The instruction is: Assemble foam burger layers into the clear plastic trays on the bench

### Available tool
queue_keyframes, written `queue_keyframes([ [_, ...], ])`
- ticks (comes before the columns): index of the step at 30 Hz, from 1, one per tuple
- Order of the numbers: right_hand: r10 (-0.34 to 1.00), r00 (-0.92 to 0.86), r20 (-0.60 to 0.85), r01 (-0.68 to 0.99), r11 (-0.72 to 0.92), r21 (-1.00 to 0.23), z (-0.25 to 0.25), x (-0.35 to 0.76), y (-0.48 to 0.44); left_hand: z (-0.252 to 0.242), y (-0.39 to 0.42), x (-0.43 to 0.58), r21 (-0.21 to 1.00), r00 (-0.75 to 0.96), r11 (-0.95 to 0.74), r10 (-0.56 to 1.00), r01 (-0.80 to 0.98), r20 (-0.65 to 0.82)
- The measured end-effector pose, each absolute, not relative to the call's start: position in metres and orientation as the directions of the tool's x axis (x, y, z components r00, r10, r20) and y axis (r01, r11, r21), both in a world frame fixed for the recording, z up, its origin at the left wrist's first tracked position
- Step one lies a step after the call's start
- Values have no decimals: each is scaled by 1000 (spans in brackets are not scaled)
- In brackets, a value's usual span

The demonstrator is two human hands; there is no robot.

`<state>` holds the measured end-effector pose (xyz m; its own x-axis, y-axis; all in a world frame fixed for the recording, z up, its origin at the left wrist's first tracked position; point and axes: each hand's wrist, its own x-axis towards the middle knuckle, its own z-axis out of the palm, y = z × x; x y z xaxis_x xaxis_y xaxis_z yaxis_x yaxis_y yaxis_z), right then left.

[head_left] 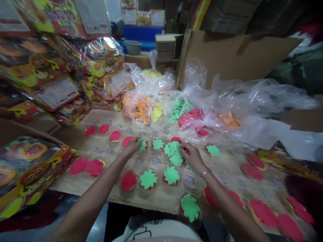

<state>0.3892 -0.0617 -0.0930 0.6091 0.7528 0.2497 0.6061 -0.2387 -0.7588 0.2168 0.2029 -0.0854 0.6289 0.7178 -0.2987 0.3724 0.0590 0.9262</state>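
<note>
My left hand [133, 147] is closed at the edge of a green scalloped piece [143, 144], which lies over a red round piece. Its fingertips are pressed together on the green piece. Near the middle, my right hand [191, 155] has its fingers curled beside a pile of green pieces [174, 153]; whether it holds anything is too small to tell. Other green pieces lie on red rounds, such as one [148, 179] in the front row and one [190, 207] at the table's front edge. Bare red rounds [129, 180] sit in clear plastic trays.
Printed packages [96, 60] are stacked at the left. Clear bags of orange [140, 109], yellow, green and red pieces line the back of the table [83, 183]. A large cardboard box [227, 60] stands behind them.
</note>
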Motion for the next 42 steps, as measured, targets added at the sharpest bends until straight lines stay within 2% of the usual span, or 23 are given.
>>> queue_keyframes([
  [4, 707, 676, 209, 585, -342, -735, -101, 408, -70, -102, 205, 228, 884, 664, -144, 715, 445, -218],
  [8, 738, 649, 186, 645, -403, -650, -99, 406, -55, -103, 197, 228, 817, 682, -343, 727, 463, -81],
  [12, 784, 610, 114, 711, -477, -517, -94, 400, -44, -87, 180, 225, 745, 686, -500, 723, 440, 80],
  [15, 791, 597, 135, 727, -461, -509, -89, 399, -50, -76, 164, 230, 770, 744, -534, 658, 350, 119],
  [17, 815, 553, 175, 743, -387, -546, -87, 401, -57, -74, 151, 240, 825, 799, -499, 593, 266, 101],
  [19, 795, 570, 208, 696, -333, -636, -85, 401, -63, -73, 134, 255, 877, 837, -432, 543, 211, 66],
  [23, 599, 752, 275, 524, -289, -801, -71, 388, -64, -69, 94, 284, 967, 892, -196, 448, 161, -58],
  [24, 633, 717, 292, 539, -237, -808, -66, 383, -62, -68, 86, 288, 981, 904, -113, 415, 160, -100],
  [27, 842, 453, 294, 578, -27, -816, -55, 372, -56, -62, 76, 286, 978, 921, 102, 331, 183, -207],
  [28, 866, 410, 287, 575, -1, -818, -55, 373, -53, -61, 78, 281, 967, 917, 164, 321, 193, -237],
  [30, 841, 463, 281, 611, -73, -788, -62, 382, -47, -60, 91, 265, 924, 887, 318, 333, 214, -320],
  [32, 819, 511, 261, 691, -211, -691, -75, 397, -42, -62, 111, 245, 867, 828, 448, 386, 219, -408],
  [34, 859, 469, 203, 767, -283, -576, -89, 412, -39, -66, 137, 223, 869, 744, 450, 504, 206, -438],
  [37, 908, 398, 133, 817, -285, -502, -102, 428, -37, -72, 183, 193, 929, 590, 297, 718, 219, -369],
  [39, 916, 382, 122, 820, -276, -502, -104, 432, -37, -74, 213, 180, 937, 505, 240, 793, 254, -340],
  [42, 929, 356, 97, 784, -240, -573, -101, 429, -38, -79, 247, 177, 924, 474, 170, 818, 343, -327],
])
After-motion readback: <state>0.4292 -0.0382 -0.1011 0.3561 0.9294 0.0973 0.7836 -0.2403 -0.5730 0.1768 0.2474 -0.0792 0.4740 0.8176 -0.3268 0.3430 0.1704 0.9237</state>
